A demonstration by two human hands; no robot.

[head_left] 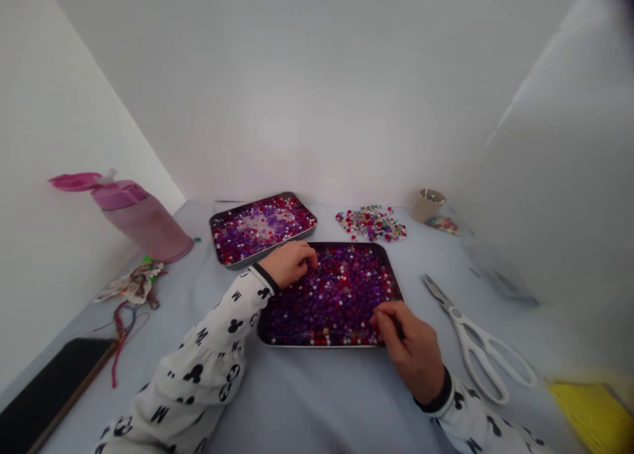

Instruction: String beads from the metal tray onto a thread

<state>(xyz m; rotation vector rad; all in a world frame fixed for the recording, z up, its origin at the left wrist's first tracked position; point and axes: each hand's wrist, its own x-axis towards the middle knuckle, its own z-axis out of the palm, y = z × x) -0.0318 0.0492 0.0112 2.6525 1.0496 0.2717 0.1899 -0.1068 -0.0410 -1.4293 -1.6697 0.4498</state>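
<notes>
A dark shallow tray point(331, 295) full of purple, red and white beads lies in front of me. My left hand point(290, 264) reaches over its far left part, fingers curled down at the beads; what they hold, if anything, is too small to see. Over the tray's near right corner, my right hand point(413, 348) is closed in a pinch, thumb against forefinger. Anything between those fingertips cannot be made out. Behind stands a second tray point(262, 229) of similar beads with a pale patch in the middle, close to my left hand.
Strung-looking beads point(371, 223) lie behind the tray, near a small beige cup point(428, 205). White-handled scissors point(478, 341) and a yellow item point(592, 414) are at right. A pink bottle point(146, 219), colourful threads point(121, 335) and a phone point(54, 391) occupy the left.
</notes>
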